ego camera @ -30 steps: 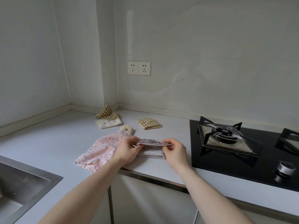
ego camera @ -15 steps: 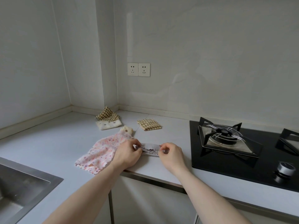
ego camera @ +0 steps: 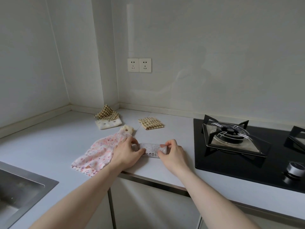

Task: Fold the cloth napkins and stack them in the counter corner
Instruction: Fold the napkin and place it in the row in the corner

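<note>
Left hand point(ego camera: 126, 153) and right hand point(ego camera: 173, 152) pinching ends of folded grey napkin point(ego camera: 151, 148) on surface point(ego camera: 49, 146), pink napkin point(ego camera: 99, 154) under left hand

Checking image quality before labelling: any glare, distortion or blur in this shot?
Head view: soft, even light; a pale reflection streak on the glossy wall; wide-angle bending of the counter edges; hands and lilac napkin sharp; sink slightly soft.
</note>
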`<state>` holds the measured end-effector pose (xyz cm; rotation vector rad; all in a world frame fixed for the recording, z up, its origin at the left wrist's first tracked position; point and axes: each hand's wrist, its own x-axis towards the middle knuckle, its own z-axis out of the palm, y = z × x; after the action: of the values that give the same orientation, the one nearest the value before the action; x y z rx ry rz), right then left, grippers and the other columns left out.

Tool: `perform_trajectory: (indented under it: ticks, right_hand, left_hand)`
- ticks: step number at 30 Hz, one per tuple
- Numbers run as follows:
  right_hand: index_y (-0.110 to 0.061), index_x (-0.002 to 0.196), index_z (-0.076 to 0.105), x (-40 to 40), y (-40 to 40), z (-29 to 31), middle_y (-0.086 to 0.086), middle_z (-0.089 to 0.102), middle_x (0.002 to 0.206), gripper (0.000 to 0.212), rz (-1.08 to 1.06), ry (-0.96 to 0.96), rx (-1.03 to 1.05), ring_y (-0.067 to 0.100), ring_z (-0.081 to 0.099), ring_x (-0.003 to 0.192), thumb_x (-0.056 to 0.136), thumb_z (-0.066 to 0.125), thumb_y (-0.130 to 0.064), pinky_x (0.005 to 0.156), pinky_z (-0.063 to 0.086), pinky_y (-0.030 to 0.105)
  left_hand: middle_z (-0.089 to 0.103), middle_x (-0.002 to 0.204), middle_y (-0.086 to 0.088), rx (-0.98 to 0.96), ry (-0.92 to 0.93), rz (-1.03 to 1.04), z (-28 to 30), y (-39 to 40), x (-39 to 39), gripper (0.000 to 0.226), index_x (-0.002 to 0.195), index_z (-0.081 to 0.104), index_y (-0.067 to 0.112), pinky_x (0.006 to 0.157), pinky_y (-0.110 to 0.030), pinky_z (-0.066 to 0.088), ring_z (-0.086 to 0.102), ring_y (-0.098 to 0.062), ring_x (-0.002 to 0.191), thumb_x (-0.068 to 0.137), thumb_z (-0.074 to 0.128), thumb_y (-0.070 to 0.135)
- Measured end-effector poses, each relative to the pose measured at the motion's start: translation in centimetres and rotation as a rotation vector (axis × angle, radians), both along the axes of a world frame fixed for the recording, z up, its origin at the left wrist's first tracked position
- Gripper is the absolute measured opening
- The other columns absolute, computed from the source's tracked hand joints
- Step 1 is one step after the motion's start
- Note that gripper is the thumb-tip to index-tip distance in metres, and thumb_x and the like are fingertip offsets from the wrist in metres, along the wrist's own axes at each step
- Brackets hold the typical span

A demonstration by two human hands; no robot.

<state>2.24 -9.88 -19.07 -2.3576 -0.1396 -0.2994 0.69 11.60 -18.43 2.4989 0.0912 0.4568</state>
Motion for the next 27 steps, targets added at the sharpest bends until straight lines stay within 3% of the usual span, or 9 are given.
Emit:
perform_trajectory:
  ticks: [3, 5, 8, 10, 12, 14, 18, 22, 27]
  right_hand:
    - [-0.039, 0.122, 0.049, 0.1, -0.4, -0.1, -0.009, 0.068, 0.117, 0.052, 0.039, 0.005, 0.026, 0.021, 0.063, 0.108, 0.077, 0.064, -0.058, 0.09, 0.053, 0.037]
    - [-0.038, 0.119, 0.055, -0.2, -0.7, 0.0, -0.01, 0.069, 0.113, 0.043, 0.083, 0.006, 0.083, 0.019, 0.065, 0.106, 0.08, 0.069, -0.049, 0.091, 0.055, 0.039]
    - [-0.036, 0.107, 0.061, -0.3, -1.0, -0.1, -0.014, 0.07, 0.101, 0.026, 0.129, 0.007, 0.126, 0.012, 0.066, 0.094, 0.083, 0.072, -0.04, 0.085, 0.058, 0.039]
    - [-0.035, 0.1, 0.061, -0.3, -1.1, -0.2, -0.015, 0.07, 0.094, 0.021, 0.148, 0.002, 0.161, 0.006, 0.066, 0.087, 0.083, 0.074, -0.037, 0.08, 0.058, 0.038]
    - [-0.035, 0.097, 0.06, -0.5, -1.2, -0.4, -0.015, 0.071, 0.09, 0.018, 0.166, 0.018, 0.204, 0.005, 0.066, 0.083, 0.084, 0.073, -0.037, 0.077, 0.058, 0.037]
    - [-0.033, 0.095, 0.06, -0.5, -1.2, -0.7, -0.015, 0.071, 0.089, 0.016, 0.179, 0.047, 0.248, 0.004, 0.067, 0.081, 0.085, 0.073, -0.034, 0.074, 0.059, 0.038]
    - [-0.032, 0.095, 0.061, -0.7, -1.1, -0.4, -0.016, 0.072, 0.087, 0.014, 0.152, 0.059, 0.234, 0.002, 0.067, 0.08, 0.086, 0.07, -0.038, 0.07, 0.058, 0.037]
    - [-0.034, 0.099, 0.064, -0.2, -0.8, -0.4, -0.021, 0.072, 0.093, 0.018, 0.148, 0.142, 0.248, 0.0, 0.068, 0.088, 0.085, 0.067, -0.046, 0.075, 0.058, 0.035]
    - [-0.027, 0.098, 0.07, -0.2, -1.1, 2.5, -0.016, 0.075, 0.096, 0.014, 0.127, 0.456, 0.322, 0.0, 0.07, 0.091, 0.086, 0.076, -0.028, 0.084, 0.058, 0.031]
  left_hand:
    - [0.057, 0.136, 0.011, 0.016, 0.038, -0.032, -0.1, 0.0, 0.1, 0.059, 0.135, 0.049, 0.037, 0.109, -0.047, 0.04, 0.05, -0.018, 0.127, 0.082, 0.059, 0.062]
    - [0.054, 0.143, 0.01, 0.021, 0.061, -0.056, 0.0, 0.0, 0.1, 0.058, 0.14, 0.049, 0.037, 0.113, -0.047, 0.035, 0.045, -0.019, 0.134, 0.086, 0.06, 0.057]
    - [0.062, 0.131, 0.014, -0.108, 0.043, -0.108, 0.2, 0.2, -0.2, 0.043, 0.126, 0.06, 0.038, 0.11, -0.043, 0.041, 0.052, -0.015, 0.129, 0.084, 0.068, 0.048]
    - [0.068, 0.108, 0.019, -0.242, 0.021, -0.148, 0.2, 0.3, -0.4, 0.023, 0.105, 0.063, 0.033, 0.1, -0.041, 0.05, 0.062, -0.008, 0.111, 0.084, 0.075, 0.032]
    - [0.069, 0.091, 0.008, -0.351, 0.029, -0.178, 0.2, 0.2, -0.6, 0.019, 0.095, 0.06, 0.026, 0.091, -0.045, 0.054, 0.066, -0.012, 0.093, 0.083, 0.075, 0.021]
    - [0.068, 0.09, 0.003, -0.391, 0.056, -0.19, 0.3, 0.1, -0.7, 0.021, 0.1, 0.06, 0.026, 0.086, -0.046, 0.055, 0.067, -0.019, 0.088, 0.082, 0.072, 0.025]
    - [0.07, 0.088, 0.015, -0.273, 0.097, -0.153, 0.9, -0.4, -0.9, 0.022, 0.105, 0.065, 0.039, 0.076, -0.033, 0.054, 0.066, -0.009, 0.079, 0.084, 0.07, 0.042]
    - [0.069, 0.083, 0.013, -0.245, 0.179, -0.128, 1.5, 0.1, -0.3, 0.012, 0.09, 0.068, 0.032, 0.071, -0.034, 0.053, 0.063, -0.009, 0.076, 0.085, 0.071, 0.043]
    - [0.072, 0.079, 0.005, -0.39, 0.439, -0.122, 5.2, -0.5, -0.7, 0.011, 0.086, 0.07, 0.021, 0.072, -0.037, 0.054, 0.066, -0.007, 0.072, 0.087, 0.077, 0.03]
